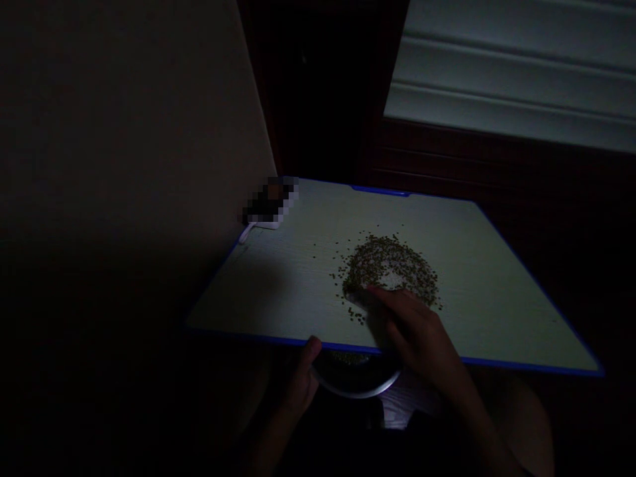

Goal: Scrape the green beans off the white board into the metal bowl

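In the head view a pale tabletop (472, 265) with a blue edge carries a spread of small dark seed-like grains (380, 255), with a thinner patch at its middle. My right hand (417, 324) is closed on a thin, flat scraper-like piece (358, 296), whose kind is too dark to make out; it touches the grains' near left side. My left hand (302, 381) is at the table's near edge, its thumb up against the blue rim and its fingers at the left side of a metal bowl (360, 394). Grains show inside the bowl, which sits below the edge.
At the table's far left corner lies a blurred-out device (271, 202) with a white edge and a strap. A pale wall or panel (149, 119) rises along the left. Ridged light panels (511, 73) stand behind at the right. My knee (527, 417) is under the table. The room is very dark.
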The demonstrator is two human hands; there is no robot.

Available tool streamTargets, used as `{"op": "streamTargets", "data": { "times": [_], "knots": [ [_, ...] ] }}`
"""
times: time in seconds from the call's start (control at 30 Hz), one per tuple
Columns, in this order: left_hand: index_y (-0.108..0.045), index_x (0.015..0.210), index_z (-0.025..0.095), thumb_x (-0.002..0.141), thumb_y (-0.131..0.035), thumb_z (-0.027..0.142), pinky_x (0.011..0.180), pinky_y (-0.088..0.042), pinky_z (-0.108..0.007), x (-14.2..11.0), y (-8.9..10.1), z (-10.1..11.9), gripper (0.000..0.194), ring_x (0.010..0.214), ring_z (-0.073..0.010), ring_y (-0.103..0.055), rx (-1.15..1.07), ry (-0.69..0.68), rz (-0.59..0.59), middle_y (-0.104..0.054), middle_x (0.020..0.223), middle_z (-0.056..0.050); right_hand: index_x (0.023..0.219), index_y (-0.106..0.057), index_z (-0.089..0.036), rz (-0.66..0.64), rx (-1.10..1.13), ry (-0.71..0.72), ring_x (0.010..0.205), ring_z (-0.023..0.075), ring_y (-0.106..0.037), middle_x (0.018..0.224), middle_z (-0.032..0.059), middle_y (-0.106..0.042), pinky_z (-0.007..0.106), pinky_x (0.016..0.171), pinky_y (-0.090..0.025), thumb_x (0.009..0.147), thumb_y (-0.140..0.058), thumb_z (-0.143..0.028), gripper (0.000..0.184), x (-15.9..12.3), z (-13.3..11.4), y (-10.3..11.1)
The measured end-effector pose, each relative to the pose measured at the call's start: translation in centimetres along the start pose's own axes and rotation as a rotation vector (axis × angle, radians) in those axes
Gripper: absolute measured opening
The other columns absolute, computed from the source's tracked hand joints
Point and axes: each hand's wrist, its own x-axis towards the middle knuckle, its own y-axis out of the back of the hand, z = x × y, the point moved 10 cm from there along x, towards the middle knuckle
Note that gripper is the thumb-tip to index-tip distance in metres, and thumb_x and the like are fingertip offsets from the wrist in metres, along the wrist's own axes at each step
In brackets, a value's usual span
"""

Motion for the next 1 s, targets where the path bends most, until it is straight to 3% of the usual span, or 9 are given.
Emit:
{"op": "streamTargets", "data": {
  "times": [0.27, 0.5, 0.63, 0.77, 1.0],
  "knots": [
    [-0.074, 0.104, 0.017, 0.06, -0.089, 0.043, 0.116, -0.036, -0.044, -0.5, -0.8, 0.0, 0.053, 0.134, -0.0316, -0.05, -0.003, 0.054, 0.016, -0.077, 0.109, -0.007, 0.142, -0.048, -0.029, 0.029, 0.044, -0.011, 0.116, 0.0216, -0.063, 0.131, 0.0069, -0.065, 0.041, 0.097, -0.053, 0.096, -0.048, -0.015, 0.048, 0.0, 0.6, -0.1],
    [-0.072, 0.112, 0.019, 0.063, -0.088, 0.041, 0.116, -0.035, -0.044, -0.5, -1.5, 0.2, 0.056, 0.132, -0.0292, -0.053, -0.045, 0.053, -0.024, -0.079, 0.089, -0.004, 0.137, -0.053, -0.026, 0.058, 0.049, -0.047, 0.102, 0.0187, -0.066, 0.114, 0.0076, -0.069, 0.033, 0.088, -0.055, 0.097, -0.051, -0.017, 0.041, 0.1, 0.5, 0.2],
    [-0.071, 0.115, 0.02, 0.063, -0.088, 0.04, 0.119, -0.031, -0.041, -0.4, -1.0, 0.2, 0.058, 0.133, -0.0275, -0.052, -0.033, 0.033, 0.015, -0.079, 0.094, -0.003, 0.135, -0.054, -0.026, 0.079, 0.029, -0.046, 0.1, 0.0199, -0.065, 0.111, 0.0078, -0.069, 0.034, 0.086, -0.054, 0.096, -0.051, -0.016, 0.04, 0.0, 0.7, 0.4],
    [-0.069, 0.119, 0.019, 0.06, -0.089, 0.039, 0.116, -0.036, -0.044, -0.3, -0.7, 0.0, 0.065, 0.131, -0.0309, -0.054, -0.058, 0.043, 0.014, -0.079, 0.097, -0.004, 0.136, -0.053, -0.026, 0.067, 0.023, -0.05, 0.1, 0.0198, -0.065, 0.111, 0.0079, -0.068, 0.034, 0.086, -0.054, 0.096, -0.05, -0.015, 0.042, -0.1, 0.8, 0.3],
    [-0.063, 0.128, 0.018, 0.068, -0.085, 0.038, 0.116, -0.035, -0.043, 0.1, 0.3, 0.0, 0.067, 0.134, -0.0294, -0.051, -0.008, -0.013, 0.029, -0.078, 0.104, -0.005, 0.135, -0.054, -0.022, 0.061, 0.034, -0.041, 0.099, 0.0177, -0.065, 0.111, 0.0076, -0.068, 0.031, 0.087, -0.053, 0.096, -0.051, -0.012, 0.041, 0.0, 0.5, 0.3]
  ]
}}
